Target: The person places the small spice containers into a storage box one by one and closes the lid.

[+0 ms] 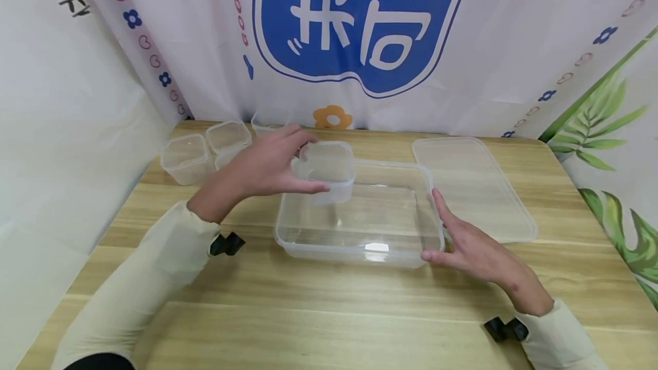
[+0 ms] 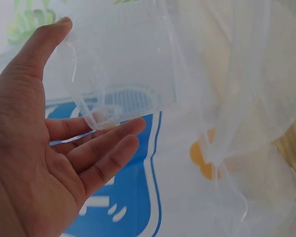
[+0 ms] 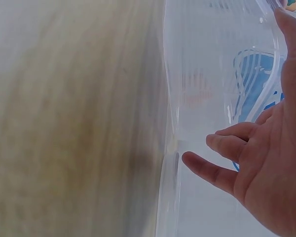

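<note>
In the head view my left hand [image 1: 264, 164] grips a small clear plastic container [image 1: 336, 190] by its sides, thumb in front and fingers behind. It is held over the left part of a large clear rectangular container [image 1: 329, 251]. The left wrist view shows the small container [image 2: 133, 64] between the thumb and fingers. My right hand [image 1: 475, 250] is at the large container's right end, fingers spread and fairly straight. Its thumb touches the front right corner, and the fingers lie along the right side. In the right wrist view the container's clear wall [image 3: 202, 64] stands beside that hand.
Small clear containers stand at the back left, among them one at the far left [image 1: 186, 159] and one beside it [image 1: 228, 136]. A flat translucent lid [image 1: 473, 187] lies right of the large container. A printed cloth [image 1: 205, 44] hangs behind the wooden table [image 1: 308, 324].
</note>
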Motion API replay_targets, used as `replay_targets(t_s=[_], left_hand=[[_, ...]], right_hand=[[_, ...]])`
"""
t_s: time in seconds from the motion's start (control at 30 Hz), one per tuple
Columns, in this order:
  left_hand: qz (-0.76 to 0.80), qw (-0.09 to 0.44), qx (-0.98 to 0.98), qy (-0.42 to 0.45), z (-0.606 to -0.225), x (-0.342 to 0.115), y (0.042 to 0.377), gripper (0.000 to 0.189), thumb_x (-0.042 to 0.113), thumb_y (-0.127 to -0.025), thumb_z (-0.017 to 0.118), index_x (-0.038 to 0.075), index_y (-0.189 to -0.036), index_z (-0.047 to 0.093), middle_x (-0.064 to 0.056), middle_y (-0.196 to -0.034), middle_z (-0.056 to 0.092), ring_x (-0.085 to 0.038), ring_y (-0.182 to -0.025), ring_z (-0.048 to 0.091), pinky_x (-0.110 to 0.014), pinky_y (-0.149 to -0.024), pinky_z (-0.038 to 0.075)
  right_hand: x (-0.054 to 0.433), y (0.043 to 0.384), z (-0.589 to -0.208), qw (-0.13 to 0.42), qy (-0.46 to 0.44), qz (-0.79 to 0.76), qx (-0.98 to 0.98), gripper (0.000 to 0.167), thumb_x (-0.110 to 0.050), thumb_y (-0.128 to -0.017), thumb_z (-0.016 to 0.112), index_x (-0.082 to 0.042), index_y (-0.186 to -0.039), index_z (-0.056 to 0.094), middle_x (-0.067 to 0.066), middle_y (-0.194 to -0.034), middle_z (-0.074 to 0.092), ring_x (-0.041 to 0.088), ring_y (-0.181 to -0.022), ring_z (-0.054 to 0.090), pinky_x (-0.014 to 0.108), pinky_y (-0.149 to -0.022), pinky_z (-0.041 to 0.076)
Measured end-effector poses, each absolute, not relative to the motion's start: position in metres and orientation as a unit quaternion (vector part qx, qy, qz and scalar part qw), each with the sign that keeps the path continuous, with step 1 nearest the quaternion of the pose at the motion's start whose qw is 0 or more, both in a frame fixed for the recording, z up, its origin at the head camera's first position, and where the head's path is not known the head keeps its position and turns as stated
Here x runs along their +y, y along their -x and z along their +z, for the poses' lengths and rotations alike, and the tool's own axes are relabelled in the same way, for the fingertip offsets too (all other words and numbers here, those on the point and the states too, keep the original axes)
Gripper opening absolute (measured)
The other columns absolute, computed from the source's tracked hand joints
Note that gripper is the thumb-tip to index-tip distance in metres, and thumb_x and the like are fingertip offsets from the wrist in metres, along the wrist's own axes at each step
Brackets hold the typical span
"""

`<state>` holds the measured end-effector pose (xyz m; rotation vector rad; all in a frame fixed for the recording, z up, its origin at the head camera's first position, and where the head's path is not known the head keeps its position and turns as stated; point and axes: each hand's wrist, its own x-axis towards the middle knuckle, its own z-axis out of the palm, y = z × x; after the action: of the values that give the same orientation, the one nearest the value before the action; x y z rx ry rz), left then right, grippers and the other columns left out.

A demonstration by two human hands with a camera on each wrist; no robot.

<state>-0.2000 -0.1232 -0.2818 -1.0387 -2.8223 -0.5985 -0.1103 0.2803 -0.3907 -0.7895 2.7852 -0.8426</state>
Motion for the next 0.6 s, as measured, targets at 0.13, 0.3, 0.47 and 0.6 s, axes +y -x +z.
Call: replay_targets(t_s=[0.13, 0.3, 0.47, 0.6], left_hand=[[-0.177, 0.016, -0.922, 0.345, -0.282, -0.108, 0.206, 0.087, 0.07, -0.076, 0.078, 0.007, -0.134, 0.061, -0.004, -0.109, 0.06, -0.02, -0.092, 0.057, -0.038, -0.078, 0.051], [-0.155, -0.019, -0.921, 0.358, -0.283, -0.09, 0.211, 0.09, 0.073, -0.078, 0.073, 0.008, -0.138, 0.058, -0.005, -0.121, 0.06, -0.018, -0.093, 0.059, -0.037, -0.079, 0.054], [-0.148, -0.048, -0.916, 0.37, -0.287, -0.068, 0.217, 0.094, 0.076, -0.079, 0.069, 0.008, -0.142, 0.054, -0.008, -0.137, 0.055, -0.017, -0.098, 0.061, -0.039, -0.086, 0.053], [-0.154, -0.053, -0.912, 0.377, -0.295, -0.052, 0.223, 0.093, 0.077, -0.08, 0.069, 0.008, -0.141, 0.055, -0.007, -0.133, 0.056, -0.016, -0.099, 0.059, -0.037, -0.086, 0.052]], right_hand=[[0.28, 0.11, -0.391, 0.066, 0.261, -0.282, 0.921, 0.116, -0.04, -0.095, 0.076, -0.013, -0.164, -0.012, 0.021, -0.168, 0.009, 0.046, -0.145, 0.03, 0.063, -0.112, 0.03], [0.281, 0.111, -0.392, 0.07, 0.262, -0.284, 0.92, 0.115, -0.04, -0.095, 0.076, -0.011, -0.164, -0.012, 0.022, -0.168, 0.009, 0.047, -0.145, 0.03, 0.064, -0.112, 0.03], [0.282, 0.111, -0.393, 0.07, 0.26, -0.288, 0.919, 0.116, -0.04, -0.095, 0.076, -0.012, -0.164, -0.012, 0.022, -0.168, 0.009, 0.047, -0.145, 0.031, 0.064, -0.111, 0.03], [0.282, 0.112, -0.393, 0.071, 0.26, -0.291, 0.918, 0.115, -0.04, -0.095, 0.076, -0.012, -0.164, -0.012, 0.022, -0.168, 0.009, 0.047, -0.145, 0.031, 0.064, -0.112, 0.03]])
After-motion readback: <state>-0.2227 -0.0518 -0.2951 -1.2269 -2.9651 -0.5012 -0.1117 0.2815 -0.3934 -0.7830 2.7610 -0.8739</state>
